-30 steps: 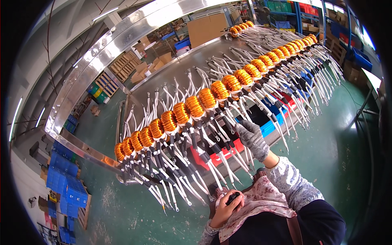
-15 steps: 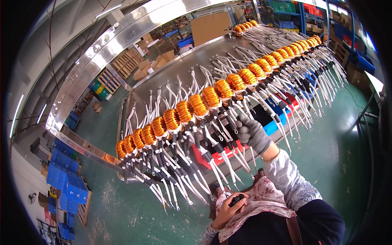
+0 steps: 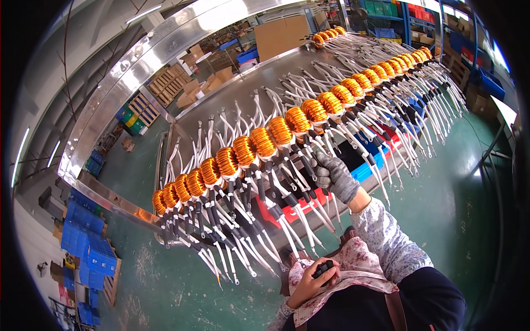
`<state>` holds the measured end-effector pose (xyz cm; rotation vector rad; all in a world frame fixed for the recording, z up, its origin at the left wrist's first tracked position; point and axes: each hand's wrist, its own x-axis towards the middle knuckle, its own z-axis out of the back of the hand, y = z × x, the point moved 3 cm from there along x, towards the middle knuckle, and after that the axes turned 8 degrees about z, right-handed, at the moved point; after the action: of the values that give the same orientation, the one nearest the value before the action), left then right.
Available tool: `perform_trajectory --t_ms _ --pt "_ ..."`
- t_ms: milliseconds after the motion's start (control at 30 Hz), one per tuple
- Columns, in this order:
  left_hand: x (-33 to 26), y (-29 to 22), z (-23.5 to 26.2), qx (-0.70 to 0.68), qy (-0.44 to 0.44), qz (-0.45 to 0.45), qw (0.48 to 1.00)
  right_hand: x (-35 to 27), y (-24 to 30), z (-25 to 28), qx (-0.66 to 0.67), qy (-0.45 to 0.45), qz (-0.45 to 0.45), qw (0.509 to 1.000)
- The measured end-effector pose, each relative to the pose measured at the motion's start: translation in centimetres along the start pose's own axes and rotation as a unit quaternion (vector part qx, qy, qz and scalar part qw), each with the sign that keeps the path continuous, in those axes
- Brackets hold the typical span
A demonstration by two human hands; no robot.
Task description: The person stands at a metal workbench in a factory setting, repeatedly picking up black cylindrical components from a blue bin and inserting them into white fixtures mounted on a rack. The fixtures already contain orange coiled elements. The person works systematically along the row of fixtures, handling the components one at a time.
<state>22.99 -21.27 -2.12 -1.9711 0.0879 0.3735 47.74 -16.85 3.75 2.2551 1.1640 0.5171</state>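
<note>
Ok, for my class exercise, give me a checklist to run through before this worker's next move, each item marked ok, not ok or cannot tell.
1. Left hand holding the small black pieces: ok.
2. Both hands gloved: not ok; the right hand wears a grey fabric glove, the left is bare.
3. Right hand at the white cables with black sleeves: ok.
4. Right hand firmly gripping a cable: cannot tell; its curled fingers hide the contact.
5. Near orange wire-wound rings lined up in a row: ok.
6. Red plastic bin clear of overhanging cables: not ok; several cross in front of it.
</note>
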Motion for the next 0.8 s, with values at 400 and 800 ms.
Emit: perform_trajectory --t_ms 400,800 --pt "-0.1 -2.7 -0.5 0.000 -0.002 -0.029 1.000 -0.7 0.0 -0.1 0.073 -0.025 -0.030 0.997" --pt "0.6 -3.2 0.8 -0.023 -0.059 -0.027 0.998 -16.2 -2.9 -3.7 -0.450 0.119 0.059 0.883"
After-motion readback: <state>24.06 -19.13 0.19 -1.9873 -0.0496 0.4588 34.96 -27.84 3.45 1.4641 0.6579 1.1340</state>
